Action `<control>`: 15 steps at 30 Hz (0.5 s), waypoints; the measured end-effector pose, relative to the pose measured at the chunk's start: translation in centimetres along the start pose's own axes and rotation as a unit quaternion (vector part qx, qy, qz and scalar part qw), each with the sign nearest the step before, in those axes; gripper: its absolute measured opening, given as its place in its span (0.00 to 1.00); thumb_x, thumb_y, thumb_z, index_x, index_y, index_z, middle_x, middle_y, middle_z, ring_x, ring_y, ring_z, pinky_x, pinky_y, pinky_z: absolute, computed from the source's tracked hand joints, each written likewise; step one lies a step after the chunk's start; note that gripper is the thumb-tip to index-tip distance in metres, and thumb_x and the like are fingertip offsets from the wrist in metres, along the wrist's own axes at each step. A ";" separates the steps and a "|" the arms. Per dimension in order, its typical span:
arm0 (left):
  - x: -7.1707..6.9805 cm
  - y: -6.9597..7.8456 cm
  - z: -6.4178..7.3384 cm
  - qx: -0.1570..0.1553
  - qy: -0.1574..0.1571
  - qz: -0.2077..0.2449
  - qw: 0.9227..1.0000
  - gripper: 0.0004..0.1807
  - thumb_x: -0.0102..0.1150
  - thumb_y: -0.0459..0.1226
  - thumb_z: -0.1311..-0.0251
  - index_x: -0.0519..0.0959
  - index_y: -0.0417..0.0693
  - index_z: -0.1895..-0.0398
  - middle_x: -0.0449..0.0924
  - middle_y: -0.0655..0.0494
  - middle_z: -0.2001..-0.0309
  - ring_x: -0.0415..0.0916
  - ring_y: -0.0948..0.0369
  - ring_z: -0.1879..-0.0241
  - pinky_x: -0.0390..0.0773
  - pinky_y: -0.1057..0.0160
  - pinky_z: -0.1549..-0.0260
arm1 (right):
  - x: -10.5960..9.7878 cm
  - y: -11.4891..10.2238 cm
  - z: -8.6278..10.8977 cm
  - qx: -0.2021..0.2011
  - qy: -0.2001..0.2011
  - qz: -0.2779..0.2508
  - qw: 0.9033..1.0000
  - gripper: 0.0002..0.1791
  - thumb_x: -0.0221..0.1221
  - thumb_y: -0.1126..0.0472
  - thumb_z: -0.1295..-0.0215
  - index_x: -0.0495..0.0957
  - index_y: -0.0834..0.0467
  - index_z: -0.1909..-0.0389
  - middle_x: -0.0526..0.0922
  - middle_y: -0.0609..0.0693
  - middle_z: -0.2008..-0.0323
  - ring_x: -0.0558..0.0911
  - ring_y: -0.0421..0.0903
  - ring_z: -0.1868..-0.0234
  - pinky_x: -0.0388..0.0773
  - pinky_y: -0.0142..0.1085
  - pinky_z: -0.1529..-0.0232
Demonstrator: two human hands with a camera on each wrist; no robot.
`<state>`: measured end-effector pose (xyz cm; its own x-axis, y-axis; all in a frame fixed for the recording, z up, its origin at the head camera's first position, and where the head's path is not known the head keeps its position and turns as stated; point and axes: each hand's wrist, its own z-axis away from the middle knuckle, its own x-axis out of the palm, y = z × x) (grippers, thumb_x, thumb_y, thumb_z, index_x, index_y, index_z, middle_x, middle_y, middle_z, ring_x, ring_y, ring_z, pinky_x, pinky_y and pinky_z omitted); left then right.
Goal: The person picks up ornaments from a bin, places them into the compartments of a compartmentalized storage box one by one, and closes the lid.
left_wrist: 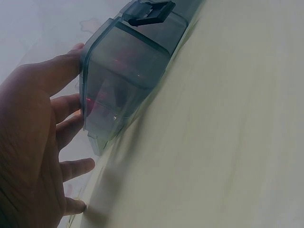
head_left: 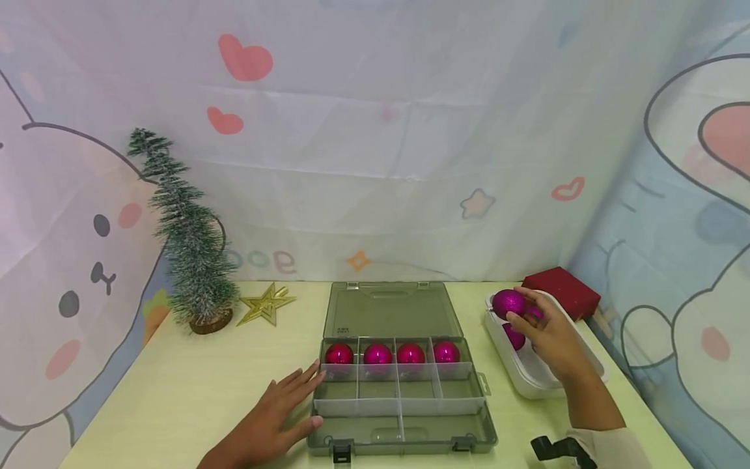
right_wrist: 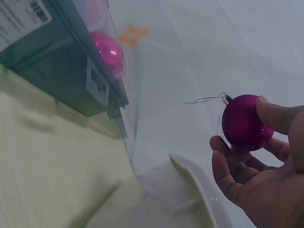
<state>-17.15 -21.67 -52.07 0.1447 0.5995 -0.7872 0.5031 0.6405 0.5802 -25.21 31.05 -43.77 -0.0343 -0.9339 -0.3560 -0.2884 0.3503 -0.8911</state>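
My right hand [head_left: 547,339] pinches a glittery magenta bauble [right_wrist: 247,122] between thumb and fingers, above the white tub [head_left: 530,387]. A thin wire hook juts from the bauble's cap in the right wrist view. More magenta baubles [head_left: 514,337] lie in the tub below. My left hand [head_left: 275,413] rests at the left edge of a clear grey divided box [head_left: 404,443], fingers extended and thumb on its rim. Shiny baubles, among them a red one [head_left: 339,354] and a magenta one [head_left: 446,352], sit one in each compartment of the back row.
The box's lid [head_left: 392,309] lies open toward the wall. A small frosted tree [head_left: 196,254] and a gold star [head_left: 267,304] stand at the back left. Behind the tub is a dark red box [head_left: 562,292]. A printed cloth [head_left: 375,163] hangs behind the table.
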 end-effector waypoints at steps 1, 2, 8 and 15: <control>0.0 0.0 0.0 0.001 0.001 -0.002 1.000 0.38 0.60 0.52 0.20 0.63 0.57 0.12 0.57 0.52 0.12 0.59 0.31 0.17 0.51 0.08 0.35 | 0.3 -0.1 -0.1 -0.005 -0.004 -0.001 1.000 0.34 0.62 0.61 0.18 0.63 0.62 0.18 0.77 0.46 0.37 0.82 0.26 0.50 0.83 0.22 0.55; 0.0 -0.1 0.0 0.000 0.000 -0.003 1.000 0.38 0.60 0.52 0.19 0.62 0.57 0.12 0.57 0.52 0.12 0.59 0.31 0.17 0.51 0.08 0.35 | 0.6 -0.3 -0.1 -0.009 -0.007 0.001 1.000 0.34 0.62 0.61 0.18 0.63 0.64 0.18 0.77 0.49 0.36 0.82 0.25 0.48 0.83 0.21 0.52; 0.1 -0.1 0.0 0.002 0.006 -0.007 1.000 0.38 0.60 0.51 0.20 0.62 0.57 0.12 0.57 0.53 0.12 0.59 0.31 0.17 0.52 0.08 0.35 | 2.5 -1.4 -0.3 -0.029 -0.021 0.014 0.999 0.32 0.63 0.60 0.18 0.66 0.65 0.20 0.77 0.68 0.32 0.82 0.26 0.45 0.82 0.21 0.48; 0.0 0.3 0.0 0.001 0.008 -0.011 1.000 0.38 0.60 0.52 0.20 0.63 0.58 0.12 0.57 0.53 0.12 0.59 0.31 0.17 0.52 0.08 0.35 | 5.1 -2.9 -0.6 -0.021 -0.054 -0.003 0.998 0.31 0.64 0.61 0.19 0.68 0.63 0.22 0.79 0.68 0.31 0.81 0.32 0.42 0.82 0.23 0.46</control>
<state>-16.99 -21.54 -51.87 0.1200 0.5922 -0.7968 0.5082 0.6529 0.5617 -25.11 25.22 -42.88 0.0700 -0.9220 -0.3807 -0.3278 0.3392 -0.8818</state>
